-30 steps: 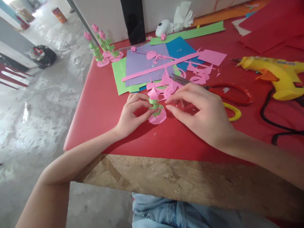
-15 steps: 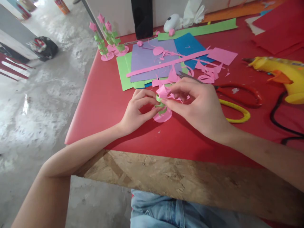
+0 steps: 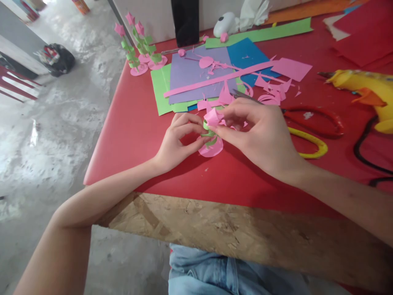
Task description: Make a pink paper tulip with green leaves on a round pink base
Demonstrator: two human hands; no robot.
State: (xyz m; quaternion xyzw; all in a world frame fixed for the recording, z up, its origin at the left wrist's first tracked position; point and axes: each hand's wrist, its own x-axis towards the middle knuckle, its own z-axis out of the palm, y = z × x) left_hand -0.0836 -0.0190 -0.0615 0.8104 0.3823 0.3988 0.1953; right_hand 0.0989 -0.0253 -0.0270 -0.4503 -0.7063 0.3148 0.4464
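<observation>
A small paper flower (image 3: 214,117) stands upright near the table's front edge, with a folded pink star head, a curled green stem and a round pink base (image 3: 211,150). My left hand (image 3: 179,141) pinches its green stem from the left, thumb and fingertips meeting there. From the right, my right hand (image 3: 258,137) grips the pink star head between thumb and forefinger. Part of the stem is hidden behind my fingers. Just beyond my right hand lie scissors (image 3: 313,123) with one red and one yellow handle loop; the blades are partly covered by the hand.
Finished-looking paper flowers (image 3: 139,47) stand at the back left corner. Purple paper (image 3: 196,76), blue paper (image 3: 248,51), a long pink strip (image 3: 215,81) and pink scraps lie behind my hands. A yellow glue gun (image 3: 359,88) with a black cord is at right; red sheets (image 3: 365,39) lie beyond.
Both hands keep their hold on the paper flower, nearly still. The view has shifted slightly, so the scissors and glue gun appear a little further right.
</observation>
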